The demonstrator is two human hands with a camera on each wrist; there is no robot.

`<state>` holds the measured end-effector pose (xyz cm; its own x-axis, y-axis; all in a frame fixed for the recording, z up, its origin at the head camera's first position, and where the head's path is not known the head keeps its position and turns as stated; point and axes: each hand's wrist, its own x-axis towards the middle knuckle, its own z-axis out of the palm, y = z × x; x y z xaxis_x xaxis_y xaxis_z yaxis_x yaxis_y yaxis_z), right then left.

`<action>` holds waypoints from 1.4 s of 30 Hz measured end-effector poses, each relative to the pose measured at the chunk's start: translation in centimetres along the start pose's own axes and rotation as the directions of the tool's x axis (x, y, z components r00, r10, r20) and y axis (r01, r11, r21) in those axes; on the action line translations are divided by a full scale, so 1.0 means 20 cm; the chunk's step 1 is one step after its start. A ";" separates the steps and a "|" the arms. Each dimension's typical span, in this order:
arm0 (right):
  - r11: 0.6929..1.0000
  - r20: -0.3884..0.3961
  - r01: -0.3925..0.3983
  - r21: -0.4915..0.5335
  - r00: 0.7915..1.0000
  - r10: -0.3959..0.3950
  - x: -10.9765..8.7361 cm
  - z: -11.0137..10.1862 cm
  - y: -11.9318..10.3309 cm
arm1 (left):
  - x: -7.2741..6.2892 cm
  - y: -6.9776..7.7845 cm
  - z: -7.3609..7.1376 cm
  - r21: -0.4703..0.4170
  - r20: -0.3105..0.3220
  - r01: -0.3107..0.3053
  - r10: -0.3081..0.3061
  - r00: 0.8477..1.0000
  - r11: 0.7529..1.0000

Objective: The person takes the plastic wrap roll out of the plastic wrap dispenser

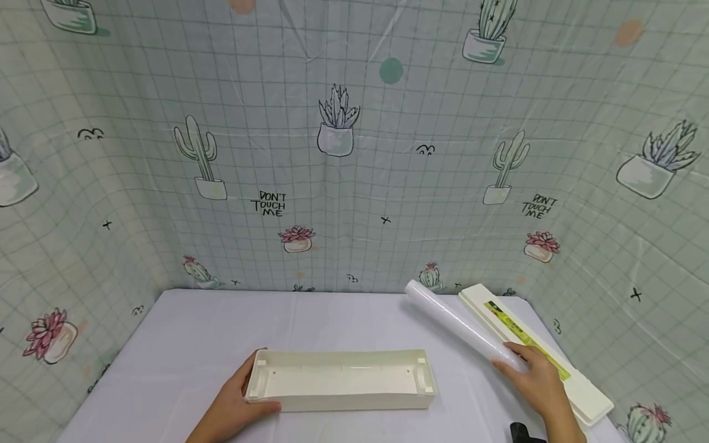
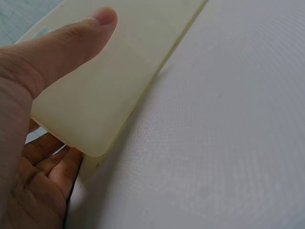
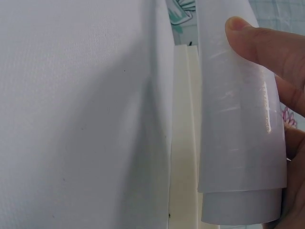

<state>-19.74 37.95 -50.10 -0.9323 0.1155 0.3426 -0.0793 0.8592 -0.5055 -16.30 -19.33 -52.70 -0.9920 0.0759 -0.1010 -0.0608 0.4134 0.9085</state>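
A long cream plastic box (image 1: 354, 403), open at the top, sits at the front middle of the table. My left hand (image 1: 232, 400) grips its left end, thumb on the front wall and fingers round the far side. In the left wrist view the thumb (image 2: 78, 45) lies across the smooth box wall (image 2: 109, 90). At the right, my right hand (image 1: 540, 378) holds the near end of a roll of cling film (image 1: 460, 323), which slants toward the back. The right wrist view shows the film wound on a pale core (image 3: 240, 207), its end sticking out.
Beside the roll, at the table's right edge, lies a long cream lid (image 1: 587, 394) with a yellow-green label (image 1: 526, 338). A black object (image 1: 519, 432) stands partly in view at the front right. Patterned cloth (image 1: 354, 184) walls the white table (image 1: 221, 326) at the back and sides.
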 end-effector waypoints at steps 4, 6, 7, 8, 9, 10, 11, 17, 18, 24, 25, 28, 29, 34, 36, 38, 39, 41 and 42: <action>1.000 0.001 -0.003 -0.005 1.000 0.003 -0.01 -0.01 0.00 | 0.00 0.00 0.00 0.005 0.004 -0.003 0.003 1.000 1.000; 1.000 -0.004 0.001 -0.004 1.000 -0.001 -0.01 -0.01 0.00 | 0.00 0.00 0.00 0.009 0.002 -0.005 0.005 1.000 1.000; 1.000 -0.003 0.003 -0.004 1.000 -0.003 -0.01 -0.01 0.00 | 0.00 0.00 0.00 0.008 0.001 -0.004 0.004 1.000 1.000; 1.000 -0.001 0.004 -0.003 1.000 -0.004 0.00 -0.01 0.00 | 0.00 0.00 0.00 0.009 0.001 -0.004 0.004 1.000 1.000; 1.000 0.004 0.001 -0.002 1.000 -0.001 0.00 -0.01 0.00 | 0.00 0.00 0.00 0.010 -0.001 -0.004 0.004 1.000 1.000; 1.000 0.009 -0.004 -0.001 1.000 0.004 0.00 -0.01 0.01 | 0.00 0.00 0.00 0.009 -0.001 -0.003 0.003 1.000 1.000; 1.000 0.015 -0.010 0.000 1.000 0.010 0.00 -0.01 0.01 | 0.00 0.01 0.00 0.010 -0.001 0.000 0.000 1.000 1.000; 1.000 0.031 -0.022 -0.005 0.999 0.022 -0.01 0.00 0.02 | -0.01 0.02 -0.01 0.005 0.003 0.016 -0.016 1.000 1.000; 1.000 0.030 -0.020 -0.006 0.999 0.020 -0.01 0.00 0.02 | -0.01 0.02 -0.01 0.003 0.004 0.018 -0.018 1.000 1.000; 1.000 0.010 -0.013 -0.004 1.000 0.013 -0.02 -0.01 0.03 | -0.01 0.02 -0.01 0.009 0.008 0.010 -0.010 1.000 1.000; 1.000 0.010 -0.016 -0.001 1.000 0.016 -0.02 -0.01 0.03 | -0.01 0.01 -0.01 0.008 0.007 0.008 -0.008 1.000 1.000; 0.999 0.024 -0.036 0.002 0.999 0.036 -0.02 -0.01 0.04 | -0.01 0.01 -0.01 -0.003 0.012 0.005 -0.005 1.000 1.000; 0.999 0.034 -0.045 0.000 0.998 0.045 -0.02 -0.01 0.04 | -0.01 0.01 -0.01 -0.005 0.013 0.007 -0.006 1.000 1.000; 0.997 0.056 -0.071 -0.008 0.996 0.071 -0.02 0.00 0.06 | -0.01 0.01 -0.01 -0.006 0.017 0.018 -0.018 1.000 1.000; 0.998 0.044 -0.064 -0.008 0.997 0.064 -0.02 0.00 0.07 | -0.01 0.01 -0.01 -0.002 0.018 0.021 -0.021 1.000 1.000; 0.999 0.025 -0.047 -0.005 0.999 0.047 -0.02 0.01 0.07 | -0.01 0.01 -0.01 -0.001 0.017 0.018 -0.018 1.000 1.000; 0.999 0.016 -0.036 -0.004 0.999 0.036 -0.02 0.01 0.07 | -0.01 0.01 -0.01 0.000 0.016 0.015 -0.015 1.000 1.000; 1.000 0.003 -0.020 -0.007 1.000 0.020 -0.02 0.01 0.07 | 0.00 0.01 -0.01 -0.002 0.016 0.007 -0.007 1.000 1.000; 1.000 -0.007 -0.011 -0.010 1.000 0.011 -0.02 0.02 0.07 | 0.00 0.01 -0.01 -0.003 0.017 0.002 -0.002 1.000 1.000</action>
<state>-19.67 39.00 -51.25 -0.9305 0.1283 0.3431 -0.0656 0.8631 -0.5008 -16.26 -19.39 -52.49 -0.9898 0.0901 -0.1100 -0.0636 0.4110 0.9094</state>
